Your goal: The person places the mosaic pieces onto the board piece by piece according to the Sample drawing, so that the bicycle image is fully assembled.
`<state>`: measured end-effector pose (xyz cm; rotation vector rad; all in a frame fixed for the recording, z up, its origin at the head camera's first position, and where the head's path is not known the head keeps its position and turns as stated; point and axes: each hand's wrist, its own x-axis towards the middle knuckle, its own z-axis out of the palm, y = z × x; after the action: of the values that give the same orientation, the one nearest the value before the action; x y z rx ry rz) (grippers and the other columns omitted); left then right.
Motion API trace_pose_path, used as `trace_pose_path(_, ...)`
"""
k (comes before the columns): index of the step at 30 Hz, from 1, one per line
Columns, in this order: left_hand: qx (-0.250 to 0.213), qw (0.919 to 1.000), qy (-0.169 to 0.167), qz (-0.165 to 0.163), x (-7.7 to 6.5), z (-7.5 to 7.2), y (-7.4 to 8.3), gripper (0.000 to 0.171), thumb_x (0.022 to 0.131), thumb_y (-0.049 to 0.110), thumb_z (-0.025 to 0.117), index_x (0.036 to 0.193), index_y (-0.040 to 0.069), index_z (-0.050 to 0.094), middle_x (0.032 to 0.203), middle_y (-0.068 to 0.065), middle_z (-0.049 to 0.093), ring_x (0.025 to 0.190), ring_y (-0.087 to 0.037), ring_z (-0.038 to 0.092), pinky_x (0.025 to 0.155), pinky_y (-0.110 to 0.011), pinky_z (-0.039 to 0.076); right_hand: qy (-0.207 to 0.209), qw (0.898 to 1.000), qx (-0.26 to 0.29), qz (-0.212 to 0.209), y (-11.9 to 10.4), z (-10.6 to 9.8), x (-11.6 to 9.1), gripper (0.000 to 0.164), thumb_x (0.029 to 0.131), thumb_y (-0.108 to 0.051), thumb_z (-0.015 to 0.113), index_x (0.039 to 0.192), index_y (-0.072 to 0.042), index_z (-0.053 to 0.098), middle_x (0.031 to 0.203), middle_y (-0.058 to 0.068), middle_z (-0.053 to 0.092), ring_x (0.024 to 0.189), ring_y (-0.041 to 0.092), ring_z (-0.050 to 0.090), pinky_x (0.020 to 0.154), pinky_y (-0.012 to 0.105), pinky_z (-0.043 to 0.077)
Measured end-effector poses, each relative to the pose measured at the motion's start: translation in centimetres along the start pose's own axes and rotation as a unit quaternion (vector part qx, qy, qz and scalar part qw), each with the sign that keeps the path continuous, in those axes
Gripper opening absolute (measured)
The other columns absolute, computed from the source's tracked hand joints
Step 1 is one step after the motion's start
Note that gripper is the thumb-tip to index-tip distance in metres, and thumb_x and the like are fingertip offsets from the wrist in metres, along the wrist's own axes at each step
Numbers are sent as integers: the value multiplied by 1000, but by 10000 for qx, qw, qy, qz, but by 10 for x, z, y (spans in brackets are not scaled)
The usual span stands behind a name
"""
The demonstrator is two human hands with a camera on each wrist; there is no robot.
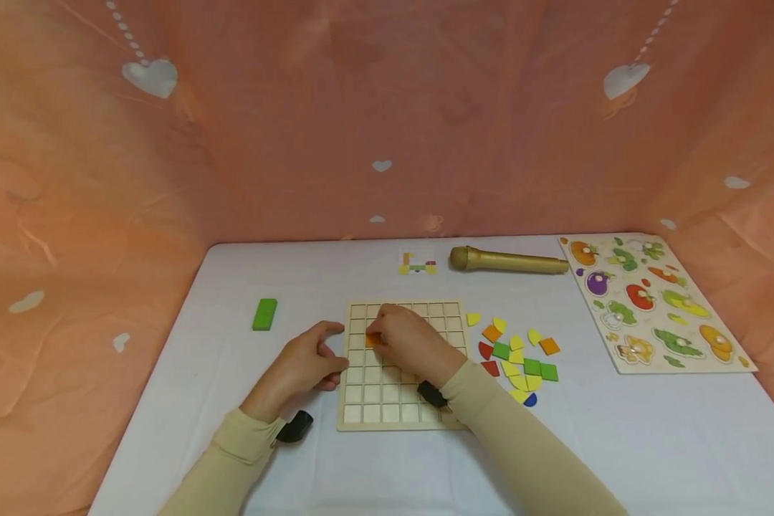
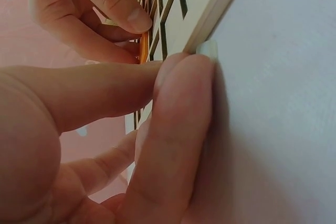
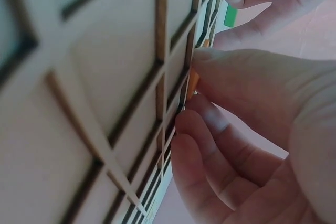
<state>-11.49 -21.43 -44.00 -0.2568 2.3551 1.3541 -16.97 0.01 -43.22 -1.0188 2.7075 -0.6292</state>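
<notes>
A wooden grid board (image 1: 363, 413) with rows of square recesses lies on the table. Just above its upper left cells, my right hand (image 1: 416, 344) pinches an orange square tile (image 1: 371, 340) between thumb and fingers; the right wrist view shows the tile (image 3: 193, 81) at the grid's surface, partly covered by the thumb. At the board's left edge, my left hand (image 1: 303, 362) grips the rim with thumb and fingertips, seen close in the left wrist view. Right of the board lie several loose tiles (image 1: 532, 367): yellow quarter-rounds, green and orange squares, red and blue rounded pieces.
A green block (image 1: 264, 314) lies left of the board. Behind the board are a small pattern card (image 1: 417, 263) and a gold microphone-shaped stick (image 1: 512, 261). A vegetable puzzle board (image 1: 658, 304) lies at the right. Orange cloth with hearts hangs around the white table.
</notes>
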Motion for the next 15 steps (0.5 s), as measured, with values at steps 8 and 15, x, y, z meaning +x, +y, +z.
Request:
trace_pose_path(8, 8, 10000, -9, 18, 0, 1, 0, 67, 97, 9, 79, 156, 12, 50, 93, -13, 68, 68, -17, 70, 66, -28, 65, 187, 9992, 272, 236, 12, -20, -14, 28, 103, -15, 74, 129, -8, 79, 109, 4, 70, 92, 15, 64, 87, 31, 60)
trace_pose_path(15, 15, 10000, -14, 54, 0, 0, -1, 67, 97, 8, 79, 157, 12, 49, 96, -14, 67, 69, -17, 71, 66, -30, 66, 609, 9931, 152, 986, 51, -53, -66, 32, 102, -20, 76, 128, -2, 77, 116, 9, 73, 98, 21, 69, 93, 43, 63)
